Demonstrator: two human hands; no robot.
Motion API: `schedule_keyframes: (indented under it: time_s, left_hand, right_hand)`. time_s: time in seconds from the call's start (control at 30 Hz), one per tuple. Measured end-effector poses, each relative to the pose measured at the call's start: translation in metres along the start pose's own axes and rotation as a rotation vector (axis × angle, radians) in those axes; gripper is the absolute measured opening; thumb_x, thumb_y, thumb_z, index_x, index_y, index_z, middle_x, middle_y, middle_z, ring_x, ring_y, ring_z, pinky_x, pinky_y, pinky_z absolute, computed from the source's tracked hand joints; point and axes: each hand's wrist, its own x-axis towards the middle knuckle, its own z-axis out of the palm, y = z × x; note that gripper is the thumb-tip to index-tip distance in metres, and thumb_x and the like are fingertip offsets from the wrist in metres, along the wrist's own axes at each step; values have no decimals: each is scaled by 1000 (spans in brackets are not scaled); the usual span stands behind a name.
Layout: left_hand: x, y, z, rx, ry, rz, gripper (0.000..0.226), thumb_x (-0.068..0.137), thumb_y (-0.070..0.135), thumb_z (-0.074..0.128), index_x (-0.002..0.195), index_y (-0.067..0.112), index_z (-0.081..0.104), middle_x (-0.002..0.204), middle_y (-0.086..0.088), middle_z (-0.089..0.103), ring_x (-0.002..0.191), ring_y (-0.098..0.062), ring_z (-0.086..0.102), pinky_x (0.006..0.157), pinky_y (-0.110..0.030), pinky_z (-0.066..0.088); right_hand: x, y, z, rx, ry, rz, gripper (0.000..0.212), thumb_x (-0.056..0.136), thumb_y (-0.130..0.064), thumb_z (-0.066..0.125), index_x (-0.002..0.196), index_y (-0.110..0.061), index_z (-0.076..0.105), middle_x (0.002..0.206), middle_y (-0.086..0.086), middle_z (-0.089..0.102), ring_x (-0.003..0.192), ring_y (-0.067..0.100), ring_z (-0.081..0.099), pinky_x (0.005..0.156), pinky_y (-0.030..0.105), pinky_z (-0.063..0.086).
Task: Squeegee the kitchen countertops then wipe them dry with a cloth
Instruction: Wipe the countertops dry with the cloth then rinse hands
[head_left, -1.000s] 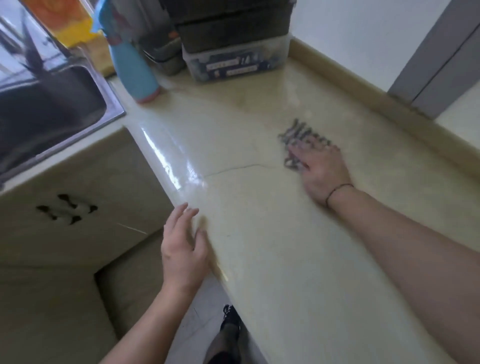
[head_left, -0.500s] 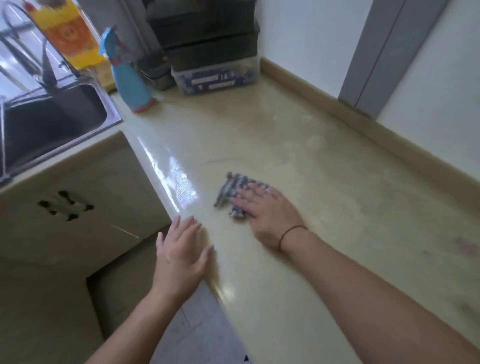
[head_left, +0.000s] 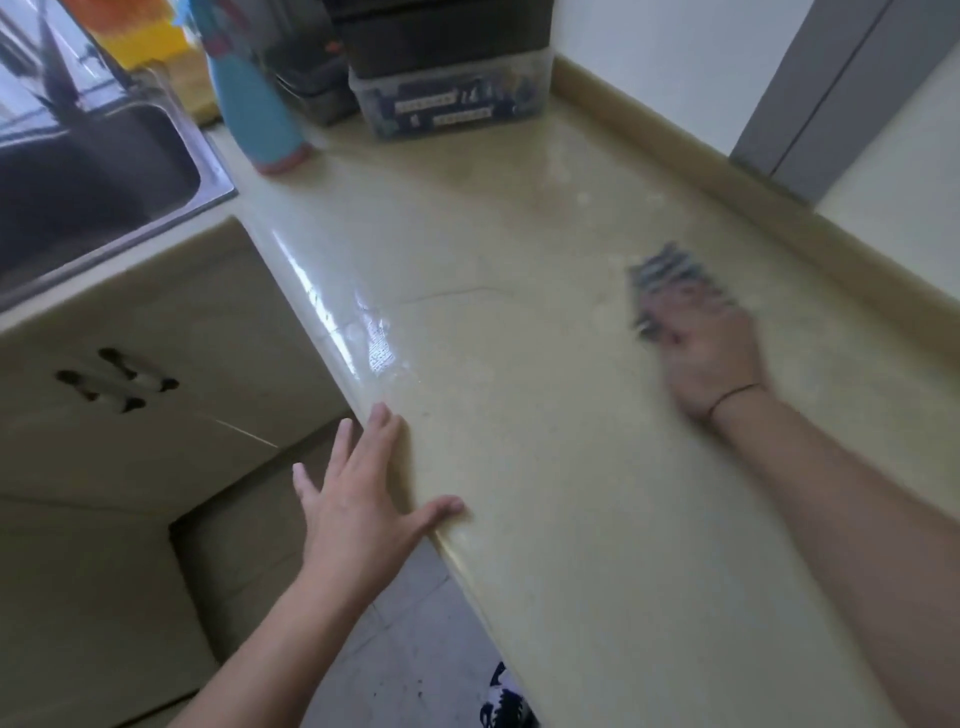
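Cloth, a small grey-blue patterned rag (head_left: 667, 283), lies flat under my right hand (head_left: 709, 358), fingers spread and pressing it to the glossy beige stone countertop (head_left: 519, 415) at about two o'clock, near the back upstand. Its blurred long axis seems to run from ten to four. My left hand (head_left: 358, 499) rests open and empty on the counter's front edge at seven o'clock, well apart from the rag. Damp sheen lies toward nine o'clock, so I judge the next stroke goes that way.

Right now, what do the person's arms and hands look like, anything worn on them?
Both forearms are bare, with no sleeves in view and no gloves. The right hand has a thin dark band around the wrist; it is motion-blurred, so any rings there cannot be made out. The left hand shows no ring, watch or band.
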Motion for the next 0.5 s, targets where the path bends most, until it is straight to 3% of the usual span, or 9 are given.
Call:
schedule_keyframes:
  time_s: [0.1,0.23,0.4,0.5]
  left_hand:
    - [2,-9,-7,102,-101,54,126,45,90,47,153,35,10,156,25,-9,146,-8,-17,115,-60,-3]
    - [2,-10,-10,173,-168,80,136,37,95,35,153,34,-1,156,21,-20,143,-12,-28,115,-61,-5]
    - [-5,-7,-7,264,-205,87,140,33,98,31,152,34,-7,155,14,-29,142,-16,-30,113,-64,-3]
    - [-4,-4,-7,255,-172,109,144,28,106,16,153,35,1,156,15,-23,144,-13,-26,113,-63,-4]
  right_hand:
    - [-62,-84,31,47,-102,-266,45,85,-31,46,127,-27,62,134,2,60,128,28,51,105,48,33]
    - [-146,-159,40,-8,-204,-468,52,79,-37,39,127,-36,58,139,-9,55,132,23,48,107,45,21]
    - [-144,-131,36,-59,-257,-705,56,78,-33,40,132,-39,53,142,-13,51,134,15,45,105,38,24]
    - [-102,-65,28,-69,-178,-573,57,79,-23,55,135,-36,52,144,-9,49,135,18,44,105,37,29]
